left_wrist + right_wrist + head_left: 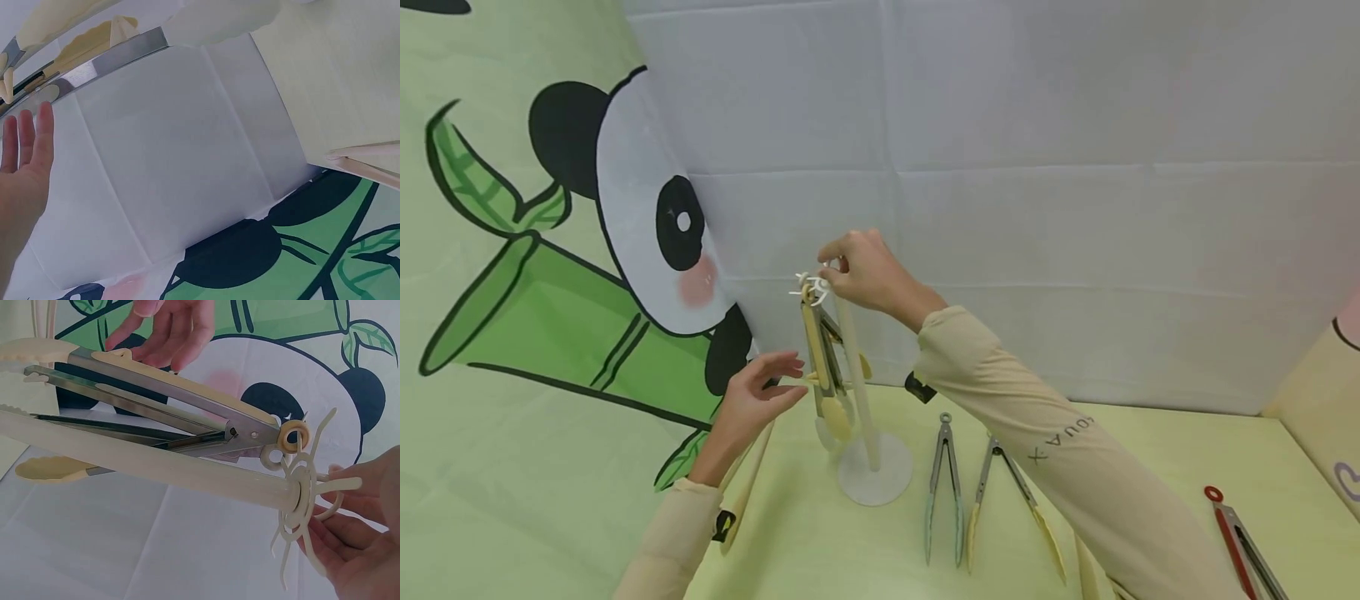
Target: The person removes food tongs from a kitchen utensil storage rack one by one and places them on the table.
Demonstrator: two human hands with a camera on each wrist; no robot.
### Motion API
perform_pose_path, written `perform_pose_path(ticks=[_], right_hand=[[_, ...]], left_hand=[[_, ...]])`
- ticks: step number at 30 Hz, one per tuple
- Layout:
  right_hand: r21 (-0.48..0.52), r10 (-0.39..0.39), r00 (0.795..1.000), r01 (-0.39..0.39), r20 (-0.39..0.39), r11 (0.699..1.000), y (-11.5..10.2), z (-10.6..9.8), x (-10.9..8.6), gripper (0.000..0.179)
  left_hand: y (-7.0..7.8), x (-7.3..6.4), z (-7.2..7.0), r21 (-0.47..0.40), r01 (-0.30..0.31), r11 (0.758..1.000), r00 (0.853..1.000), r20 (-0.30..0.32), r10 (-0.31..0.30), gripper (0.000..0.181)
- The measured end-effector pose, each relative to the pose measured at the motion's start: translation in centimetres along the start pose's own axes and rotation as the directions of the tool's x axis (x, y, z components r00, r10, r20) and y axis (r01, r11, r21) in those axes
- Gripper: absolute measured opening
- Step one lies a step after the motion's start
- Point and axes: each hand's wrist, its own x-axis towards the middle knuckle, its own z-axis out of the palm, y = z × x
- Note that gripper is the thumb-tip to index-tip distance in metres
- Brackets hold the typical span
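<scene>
A white utensil stand (pixel 853 358) has a round base (pixel 891 483) and a ring of hooks (pixel 300 500) at its top. Tongs with cream-yellow tips (pixel 814 346) hang from a hook by their end loop (pixel 294 435), and more tongs hang behind them. At the top of the stand, my right hand (pixel 876 275) pinches the hook ring between thumb and fingers. My left hand (pixel 760 396) is beside the hanging tongs on the left, fingers loosely spread and holding nothing. Its fingertips (pixel 45 112) come close to the tongs' metal arm.
On the pale yellow table (pixel 805 533) lie tongs with mint tips (pixel 933 492) and yellow-tipped tongs (pixel 1037 517), right of the base. Red-handled tongs (pixel 1232 533) are farther right. Beige tongs (pixel 748 492) lie by the left sleeve. A white cloth (pixel 1000 233) hangs behind.
</scene>
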Motion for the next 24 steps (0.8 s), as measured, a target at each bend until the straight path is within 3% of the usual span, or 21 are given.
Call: perform_pose_path(ticks=[3,7,24], right_hand=[[-0.003,-0.005,1.0,0.005,-0.002,1.0,0.0,0.0,0.0,0.024],[-0.004,-0.009,1.0,0.009,-0.01,1.0,-0.1,0.1,-0.1,0.023],[-0.003,0.023,1.0,-0.023,-0.01,1.0,-0.6,0.2,-0.1,0.023]], left_hand=[[-0.3,0.6,0.1,-0.049,-0.016,0.999,0.999,0.043,0.018,0.052],[-0.3,1.4,0.4,-0.082,0.007,0.997,0.997,0.075,-0.001,0.058],[0.6,3.5,0.8,-0.102,0.054,0.993,0.995,0.094,-0.044,0.07]])
